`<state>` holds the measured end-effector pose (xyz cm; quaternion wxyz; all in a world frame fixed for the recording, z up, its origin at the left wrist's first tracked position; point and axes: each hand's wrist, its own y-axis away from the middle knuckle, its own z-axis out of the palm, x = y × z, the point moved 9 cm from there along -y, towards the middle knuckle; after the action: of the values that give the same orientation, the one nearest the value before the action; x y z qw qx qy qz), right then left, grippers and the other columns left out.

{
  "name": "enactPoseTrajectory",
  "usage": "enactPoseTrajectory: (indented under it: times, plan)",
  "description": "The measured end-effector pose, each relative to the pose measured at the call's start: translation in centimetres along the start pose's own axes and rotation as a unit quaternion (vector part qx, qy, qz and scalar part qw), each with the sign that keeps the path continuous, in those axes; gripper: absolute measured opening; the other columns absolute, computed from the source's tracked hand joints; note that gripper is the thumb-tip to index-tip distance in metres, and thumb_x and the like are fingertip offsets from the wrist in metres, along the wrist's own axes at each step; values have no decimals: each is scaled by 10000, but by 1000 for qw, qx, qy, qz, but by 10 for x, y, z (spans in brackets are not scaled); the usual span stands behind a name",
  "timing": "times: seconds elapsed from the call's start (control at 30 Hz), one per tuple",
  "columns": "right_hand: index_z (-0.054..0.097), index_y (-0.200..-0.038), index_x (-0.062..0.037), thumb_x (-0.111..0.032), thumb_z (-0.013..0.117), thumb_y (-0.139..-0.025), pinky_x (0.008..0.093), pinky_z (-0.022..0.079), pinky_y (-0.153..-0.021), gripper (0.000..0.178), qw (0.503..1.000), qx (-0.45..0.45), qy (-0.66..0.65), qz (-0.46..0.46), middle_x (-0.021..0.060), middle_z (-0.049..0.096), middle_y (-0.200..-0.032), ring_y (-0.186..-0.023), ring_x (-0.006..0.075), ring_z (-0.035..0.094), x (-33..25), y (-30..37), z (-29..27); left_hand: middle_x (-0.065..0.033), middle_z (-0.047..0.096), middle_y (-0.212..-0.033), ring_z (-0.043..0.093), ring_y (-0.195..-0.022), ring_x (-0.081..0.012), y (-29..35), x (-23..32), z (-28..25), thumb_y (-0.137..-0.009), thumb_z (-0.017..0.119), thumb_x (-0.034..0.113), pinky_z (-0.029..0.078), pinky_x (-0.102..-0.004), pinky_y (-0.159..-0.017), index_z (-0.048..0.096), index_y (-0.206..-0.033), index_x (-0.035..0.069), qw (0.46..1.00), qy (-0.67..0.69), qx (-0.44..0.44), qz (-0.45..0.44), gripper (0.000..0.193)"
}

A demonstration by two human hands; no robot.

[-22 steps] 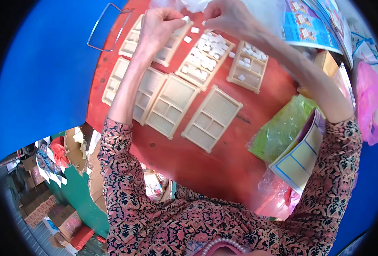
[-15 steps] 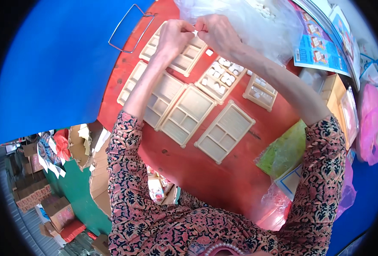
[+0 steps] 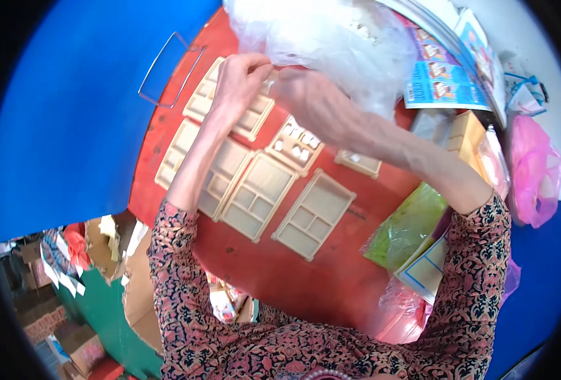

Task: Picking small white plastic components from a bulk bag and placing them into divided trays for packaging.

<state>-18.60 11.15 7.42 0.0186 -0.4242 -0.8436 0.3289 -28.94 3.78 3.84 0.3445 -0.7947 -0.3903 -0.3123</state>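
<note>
Over the far part of the red table, my left hand (image 3: 239, 79) has its fingers bent together in a pinch. What sits between them, if anything, is hidden. Close beside it, my right hand (image 3: 306, 101) is smeared by motion, so its fingers cannot be read. Beneath my left hand lies a cream tray with compartments (image 3: 249, 123). My right hand hangs just beyond a cream tray holding small white pieces (image 3: 285, 163), partly covering it. Nearer to me are a bare cream tray (image 3: 271, 180) and another (image 3: 328, 193). A partly hidden tray (image 3: 358, 164) sits under my right forearm.
A large clear plastic bag (image 3: 318, 38) with white pieces spreads across the far side. Printed blue sheets (image 3: 442, 88), a pink bag (image 3: 534, 171) and a green plastic packet (image 3: 404, 228) are on the right. A wire handle (image 3: 169, 69) stands at the table's left edge.
The view has shifted, so the trays appear farther left and lower. My hands, pinched together over a small white piece before, are slightly apart, and the right one is blurred.
</note>
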Motion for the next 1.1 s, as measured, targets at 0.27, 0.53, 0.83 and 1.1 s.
enactPoseTrajectory:
  times: [0.27, 0.53, 0.83, 1.1]
  plan:
    - [388, -1311, -61, -90, 657, -672, 460, 362, -938, 693, 932, -50, 358, -14, 182, 380, -1302, -1193, 343, 382, 22, 24, -46, -192, 355, -1357, 437, -1173, -392, 2, 82, 0, -548, 810, -1, 408, -473, -907, 411, -1272, 78, 932, -232, 182, 212, 831]
    - [383, -1259, -34, -7, 639, -700, 397, 481, -687, 615, 973, -133, 162, 100, 164, 514, -1007, -877, 328, 566, 82, 52, -42, -207, 599, -1027, 508, -1116, -376, -43, 76, 57, -696, 670, -11, 370, -543, -979, 494, -1192, 27, 915, -274, -59, 289, 528]
    - [534, -813, -17, -45, 545, -760, 355, 517, -625, 61, 939, -246, 235, -39, 119, 514, -845, -791, 281, 598, 87, 30, 14, -206, 609, -847, 592, -822, -385, -74, 57, 68, -687, 532, -50, 478, -457, -689, 562, -765, -24, 863, -380, -33, 331, 88]
    - [630, -732, -63, -70, 575, -753, 345, 516, -588, 60, 874, -186, 450, 1, 116, 580, -804, -734, 259, 623, 186, 4, -13, -173, 515, -1084, 498, -1056, -376, -76, 34, 69, -690, 693, 75, 440, -423, -854, 516, -1052, 19, 905, -287, -128, 286, 407]
